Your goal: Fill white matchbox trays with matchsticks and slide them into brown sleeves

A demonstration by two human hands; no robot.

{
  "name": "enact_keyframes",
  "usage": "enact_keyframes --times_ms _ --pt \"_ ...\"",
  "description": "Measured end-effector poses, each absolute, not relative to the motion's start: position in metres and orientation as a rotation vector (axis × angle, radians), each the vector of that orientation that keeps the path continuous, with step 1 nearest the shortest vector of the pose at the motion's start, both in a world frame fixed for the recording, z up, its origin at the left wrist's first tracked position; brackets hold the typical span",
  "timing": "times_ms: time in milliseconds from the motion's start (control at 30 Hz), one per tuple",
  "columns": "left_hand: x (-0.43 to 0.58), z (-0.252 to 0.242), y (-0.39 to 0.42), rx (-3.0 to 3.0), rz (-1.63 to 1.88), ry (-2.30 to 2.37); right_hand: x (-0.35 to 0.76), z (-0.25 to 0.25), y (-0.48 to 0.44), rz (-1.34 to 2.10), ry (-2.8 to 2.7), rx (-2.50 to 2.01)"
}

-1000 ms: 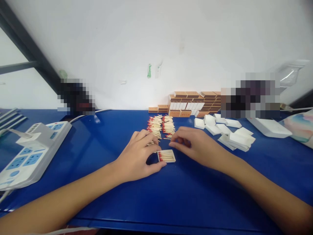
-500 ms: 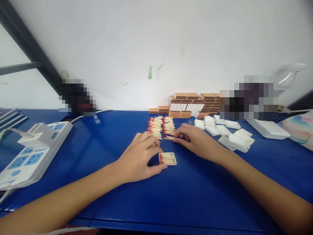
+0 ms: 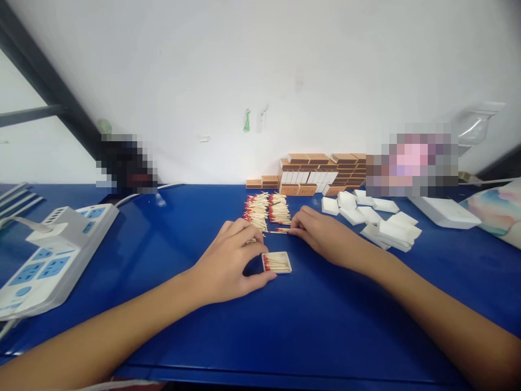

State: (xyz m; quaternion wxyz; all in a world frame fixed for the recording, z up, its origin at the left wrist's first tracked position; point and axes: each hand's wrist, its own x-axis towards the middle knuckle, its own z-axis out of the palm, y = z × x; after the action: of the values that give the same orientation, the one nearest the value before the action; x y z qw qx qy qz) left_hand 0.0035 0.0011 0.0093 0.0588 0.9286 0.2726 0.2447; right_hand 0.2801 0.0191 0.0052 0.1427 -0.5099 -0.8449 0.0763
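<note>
A small white matchbox tray (image 3: 277, 263) with several red-tipped matches in it lies on the blue table (image 3: 252, 331). My left hand (image 3: 230, 260) curls round the tray's left end, thumb below it and fingers above. My right hand (image 3: 323, 234) rests just behind the tray, its fingertips pinched on a few matches (image 3: 279, 231) at the near edge of the loose match pile (image 3: 266, 210).
Orange matchbox sleeves and white trays are stacked against the wall (image 3: 321, 174). Loose white trays (image 3: 376, 220) lie to the right. A white power strip (image 3: 49, 252) lies at the left. A flat white box (image 3: 445, 212) and a patterned bag (image 3: 494, 212) sit at the far right.
My right hand moved from above the tray back to the near edge of the match pile and pinched a few matches. My left hand stayed on the tray.
</note>
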Motion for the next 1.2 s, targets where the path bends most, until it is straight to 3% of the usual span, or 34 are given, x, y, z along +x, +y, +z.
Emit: enact_keyframes --times_ms 767,1200 --pt "0.005 0.014 0.003 2.831 0.986 0.965 0.274 0.036 -0.007 0.44 -2.395 -1.3" --pt "0.007 0.012 0.001 2.853 0.909 0.819 0.252 0.023 -0.023 0.193 -2.651 -1.235"
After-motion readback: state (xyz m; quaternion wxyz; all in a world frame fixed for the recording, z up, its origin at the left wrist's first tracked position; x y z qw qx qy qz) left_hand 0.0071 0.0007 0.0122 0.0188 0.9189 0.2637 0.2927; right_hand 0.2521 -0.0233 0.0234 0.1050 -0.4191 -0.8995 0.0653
